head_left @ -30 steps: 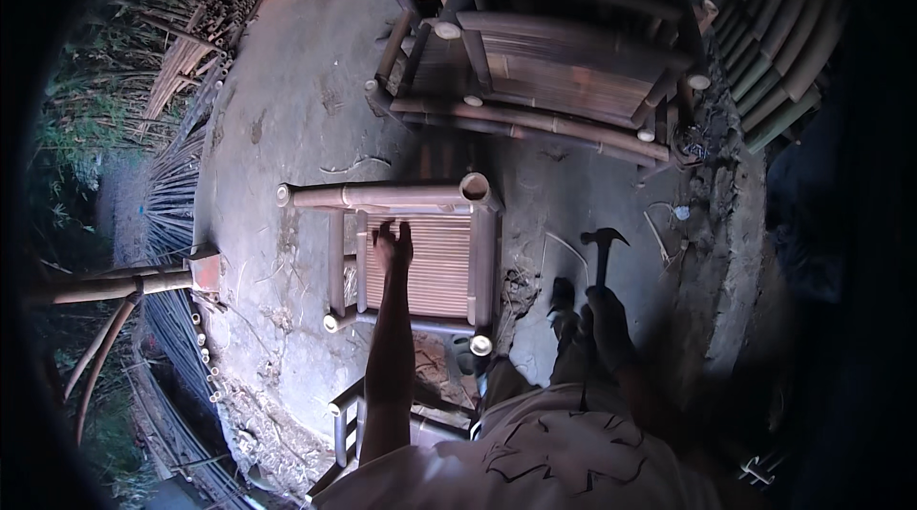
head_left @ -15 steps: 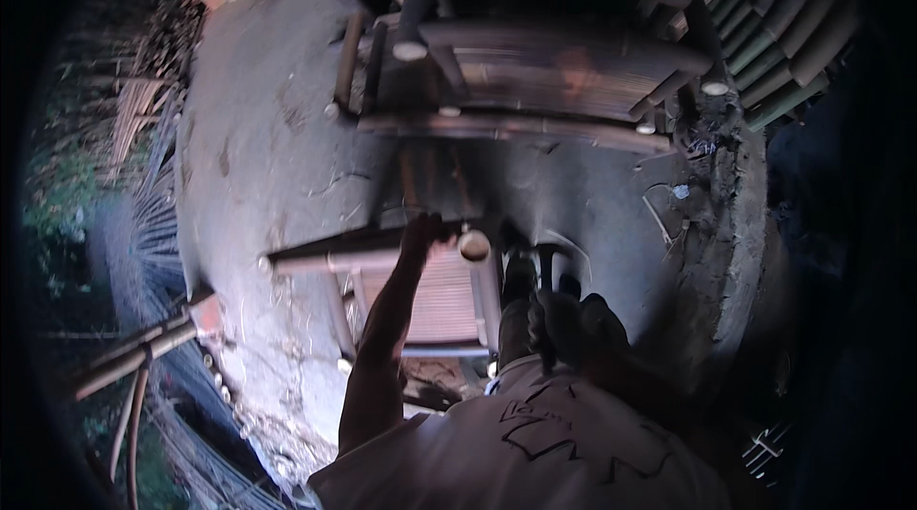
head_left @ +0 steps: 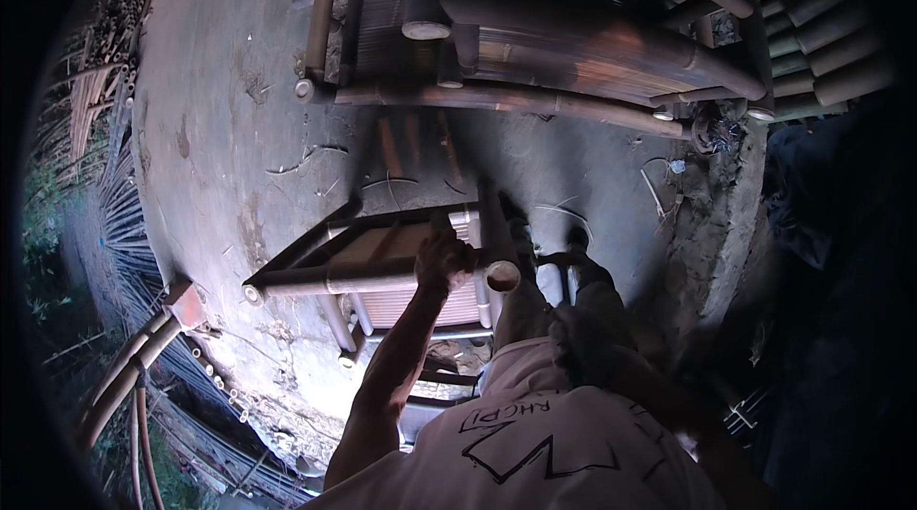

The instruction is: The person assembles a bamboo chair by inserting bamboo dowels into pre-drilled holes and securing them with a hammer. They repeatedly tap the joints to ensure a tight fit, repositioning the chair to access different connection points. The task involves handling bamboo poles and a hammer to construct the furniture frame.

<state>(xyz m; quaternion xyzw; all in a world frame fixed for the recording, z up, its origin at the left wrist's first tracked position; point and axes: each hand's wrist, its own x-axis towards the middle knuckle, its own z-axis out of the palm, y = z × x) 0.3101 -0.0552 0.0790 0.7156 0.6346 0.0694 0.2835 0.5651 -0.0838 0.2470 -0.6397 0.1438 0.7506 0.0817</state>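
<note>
A small bamboo chair (head_left: 382, 276) with a slatted panel stands tilted in front of me, its thick round pole end facing up close to my body. My left hand (head_left: 444, 260) is closed around its upper rail, beside that pole end. Close to my waist, my right hand (head_left: 578, 343) is in deep shadow, its fingers curled around the handle of what looks like a hammer (head_left: 551, 261). The hammer's dark head points away from me, between the chair and my right leg. Part of the chair's lower frame is hidden by my left forearm.
A larger bamboo bench (head_left: 516, 104) stands ahead on the concrete floor (head_left: 220, 128), where thin bamboo strips lie. Bamboo poles (head_left: 831, 52) are stacked at the far right. A brick post (head_left: 186, 305) with a bamboo rail is at the left, and a rough ledge (head_left: 716, 223) runs along the right.
The chair has tipped and turned, so more of its open frame shows, and its pole end sits nearer me. My left hand has come closer with the rail. My right hand stays by my waist.
</note>
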